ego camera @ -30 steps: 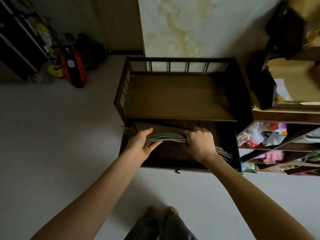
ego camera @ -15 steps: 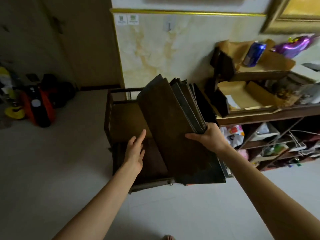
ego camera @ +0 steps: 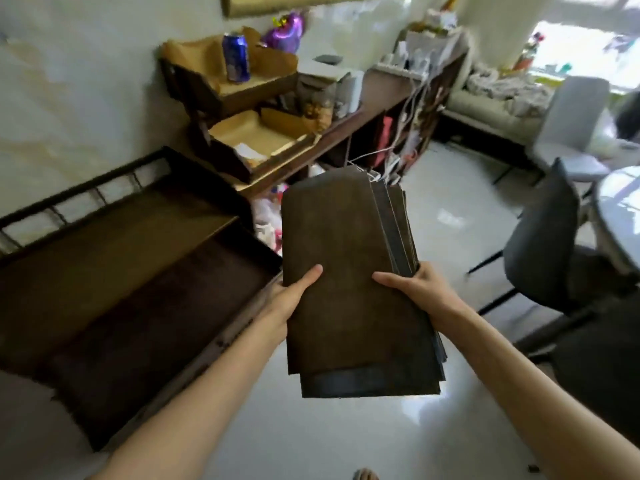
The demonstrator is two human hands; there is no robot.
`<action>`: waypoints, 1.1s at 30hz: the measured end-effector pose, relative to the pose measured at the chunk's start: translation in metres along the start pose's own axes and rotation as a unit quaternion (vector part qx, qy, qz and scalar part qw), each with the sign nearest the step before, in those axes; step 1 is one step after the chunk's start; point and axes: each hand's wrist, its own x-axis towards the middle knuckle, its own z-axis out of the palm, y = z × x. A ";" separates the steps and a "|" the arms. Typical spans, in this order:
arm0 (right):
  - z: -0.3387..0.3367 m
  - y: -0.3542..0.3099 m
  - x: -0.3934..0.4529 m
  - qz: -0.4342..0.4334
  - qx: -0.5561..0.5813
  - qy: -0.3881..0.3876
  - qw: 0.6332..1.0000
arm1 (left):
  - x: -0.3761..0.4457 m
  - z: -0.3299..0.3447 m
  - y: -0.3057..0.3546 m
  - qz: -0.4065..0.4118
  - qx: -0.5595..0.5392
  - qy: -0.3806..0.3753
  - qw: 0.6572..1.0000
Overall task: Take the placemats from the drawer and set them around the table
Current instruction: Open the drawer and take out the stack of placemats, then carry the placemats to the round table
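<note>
A stack of several dark brown placemats [ego camera: 349, 268] hangs in front of me, fanned a little at its right edge. My left hand [ego camera: 289, 299] grips the stack's left edge, thumb on top. My right hand [ego camera: 415, 289] grips the right edge, thumb lying across the top mat. The dark wooden drawer [ego camera: 149, 313] stands pulled out at the left, below and beside the stack; its inside looks bare. The round grey table [ego camera: 620, 202] shows at the far right edge.
A low dark cabinet [ego camera: 114, 233] with a railed top sits over the drawer. Behind the stack runs a cluttered shelf unit [ego camera: 346, 133] with cardboard boxes, a blue can [ego camera: 236, 57] and hanging cables. A black chair [ego camera: 550, 244] stands by the table. The floor is pale and glossy.
The stack has come out of the drawer and moved right, away from the cabinet. My left hand, free half a second ago, now grips its left edge. My view has swung right toward the table.
</note>
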 end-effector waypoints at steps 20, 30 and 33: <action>-0.458 0.142 -0.059 0.007 0.189 0.391 0.901 | 0.045 0.540 -0.096 -0.024 0.294 -0.319 0.901; -0.598 0.196 -0.050 0.046 0.266 0.537 0.799 | 0.075 0.755 -0.140 -0.040 0.392 -0.467 0.792; -0.634 0.211 -0.075 0.053 0.292 0.582 0.757 | 0.057 0.817 -0.164 -0.056 0.438 -0.511 0.738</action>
